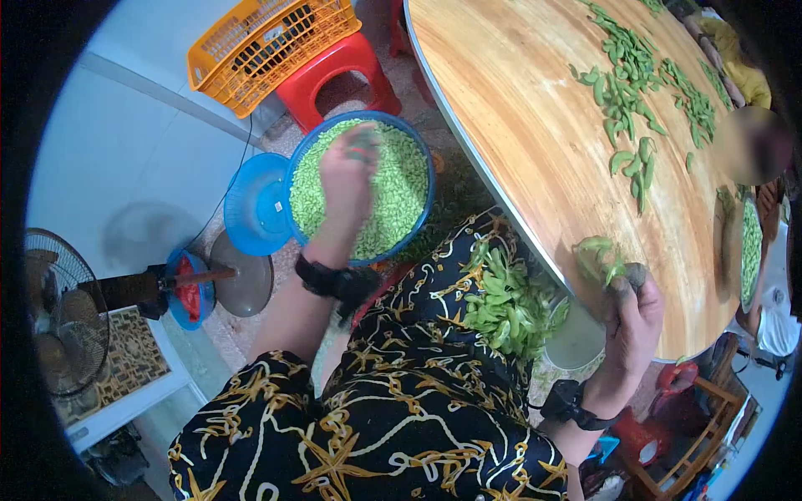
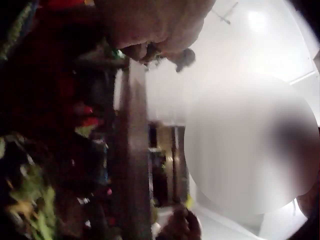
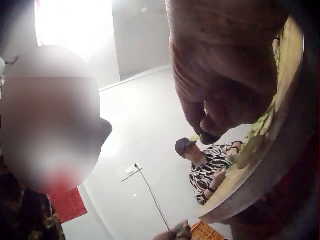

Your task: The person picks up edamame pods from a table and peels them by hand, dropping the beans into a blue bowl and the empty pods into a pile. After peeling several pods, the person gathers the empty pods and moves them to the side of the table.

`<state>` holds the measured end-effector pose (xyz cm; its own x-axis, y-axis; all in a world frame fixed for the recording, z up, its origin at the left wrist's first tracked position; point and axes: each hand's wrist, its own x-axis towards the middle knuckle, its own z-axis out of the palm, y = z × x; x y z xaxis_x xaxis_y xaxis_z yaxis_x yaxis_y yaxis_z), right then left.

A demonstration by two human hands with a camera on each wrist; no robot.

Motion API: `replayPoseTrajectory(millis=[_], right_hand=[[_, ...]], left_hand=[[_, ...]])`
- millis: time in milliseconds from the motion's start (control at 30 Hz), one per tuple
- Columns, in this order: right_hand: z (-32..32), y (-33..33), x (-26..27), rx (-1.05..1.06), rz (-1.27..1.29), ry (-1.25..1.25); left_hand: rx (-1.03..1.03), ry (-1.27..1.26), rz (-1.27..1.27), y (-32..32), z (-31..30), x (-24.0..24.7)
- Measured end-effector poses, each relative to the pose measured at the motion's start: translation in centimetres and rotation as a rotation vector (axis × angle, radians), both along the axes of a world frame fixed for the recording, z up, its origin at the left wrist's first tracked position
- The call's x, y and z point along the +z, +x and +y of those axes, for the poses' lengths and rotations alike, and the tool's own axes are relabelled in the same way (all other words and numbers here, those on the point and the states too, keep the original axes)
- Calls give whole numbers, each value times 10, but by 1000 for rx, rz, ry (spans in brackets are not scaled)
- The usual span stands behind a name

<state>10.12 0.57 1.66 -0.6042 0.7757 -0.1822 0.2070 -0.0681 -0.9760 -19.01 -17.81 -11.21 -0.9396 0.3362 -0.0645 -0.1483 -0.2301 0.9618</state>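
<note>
In the head view, my blurred left hand (image 1: 347,179) is over shelled green beans (image 1: 399,188) in a blue-rimmed basin (image 1: 428,196); something green and red shows at its fingers. Blur hides whether those fingers grip anything. At the round wooden table's near edge, my right hand (image 1: 635,321) pinches green pods (image 1: 597,255) between thumb and fingers. The left wrist view has the left hand (image 2: 160,22) along its top, fingers bent. Seen from the right wrist, the right hand (image 3: 225,70) has its fingertips together around a small yellow-green piece (image 3: 195,138).
More pods (image 1: 622,83) lie scattered across the wooden table (image 1: 526,100). A leafy pile of pods (image 1: 505,309) rests on the lap. Left of the basin are a blue lid or dish (image 1: 255,204) and a fan (image 1: 67,309); behind it, an orange crate (image 1: 276,50) sits on a red stool (image 1: 338,79).
</note>
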Motion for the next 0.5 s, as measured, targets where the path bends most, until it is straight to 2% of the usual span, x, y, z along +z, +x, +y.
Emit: replayPoseTrajectory(millis=[67,100,167,200,267,333,400,433,467,500], right_hand=[[0,4,0,32,-17,-23],[0,4,0,189,-84,38],[-2,4,4,430,-191,82],[-4,3,7,422,-196,86],[-7,1,13,353,-151,31],[9,4,20,315,-185,42],[40,-3,24,328,-265,490],[61,-6,26,332,-429,521],[72,-20,35,273,-363,486],[89,-35,47,245,-525,367]], left_hand=[[67,-30,-311,-46,-37,-56],[63,-29,-311,-51,-46,-59],[138,-507,-472,-58,-57,-62],[128,-504,-474,-62,-58,-62],[191,-372,-11,-65,-54,-56],[268,-459,298,-61,-30,-23],[164,-198,276,-36,14,34],[52,-178,342,-21,31,59],[-52,-167,410,-4,45,77],[-175,-176,635,11,58,83]])
